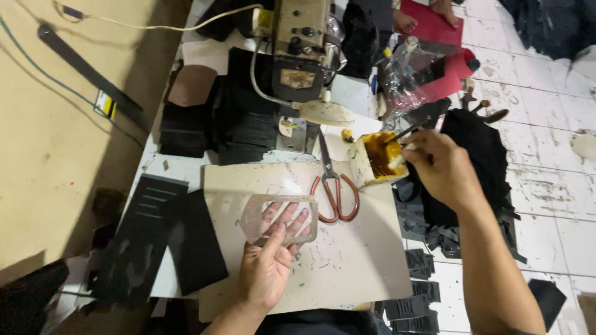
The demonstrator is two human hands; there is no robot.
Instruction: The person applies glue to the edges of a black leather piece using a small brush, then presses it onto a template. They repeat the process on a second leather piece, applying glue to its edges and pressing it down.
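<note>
The right hand (pixel 444 167), fingers pinched shut on a brush (pixel 403 132) dipped in the glue pot (pixel 375 160), lies far right of the clear template (pixel 278 218), long axis left-right, pinned under the left hand's (pixel 268 263) spread fingers.

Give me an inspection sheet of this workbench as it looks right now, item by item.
Surface: beige work board, scuffed and marked, on a white table.
Job's things: clear plastic template flat on the board; open container of amber glue with a brush dipped in.
Clutter: red-handled scissors; black cut pieces at left; more stacked at right.
Hands: left hand presses the template; right hand grips the brush.
Cables: pale cord running to the sewing machine.
Surroundings: white tiled floor, stained; red sheet at top.
</note>
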